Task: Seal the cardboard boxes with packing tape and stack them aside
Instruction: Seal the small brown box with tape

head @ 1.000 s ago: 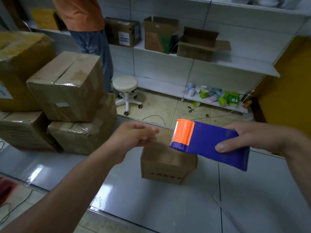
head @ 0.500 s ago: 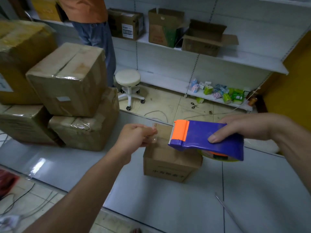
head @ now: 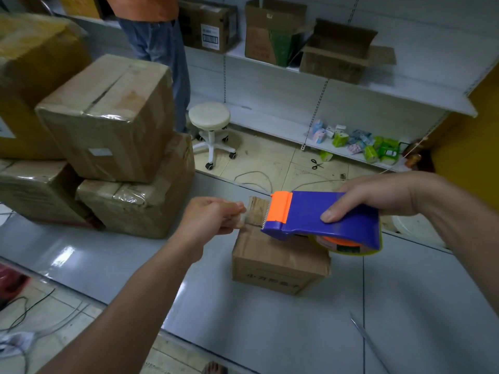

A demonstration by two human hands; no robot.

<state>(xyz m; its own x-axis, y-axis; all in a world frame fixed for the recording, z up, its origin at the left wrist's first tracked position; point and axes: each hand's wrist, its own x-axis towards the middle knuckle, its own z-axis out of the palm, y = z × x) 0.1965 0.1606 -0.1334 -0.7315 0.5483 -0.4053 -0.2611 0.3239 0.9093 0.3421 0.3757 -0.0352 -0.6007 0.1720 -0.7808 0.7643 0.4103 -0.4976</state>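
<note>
Two hands work above the small cardboard box (head: 278, 263), which sits mid-worktop (head: 270, 341) toward the far edge. The left hand (head: 213, 217) pinches the free tape end (head: 241, 221); the right hand (head: 378, 195) grips the blue tape dispenser (head: 318, 214), its orange toothed edge facing left. This spacing likely tensions a strip for the top seam. Sealed boxes (head: 108, 117) stand stacked at the worktop's far left, the probable destination

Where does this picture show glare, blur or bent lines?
Head view: glare on the table at left; shelf edges bow from the wide lens; the far-left box is soft; the tape dispenser is sharp; the clear tape pinched by the left hand hardly shows.
</note>
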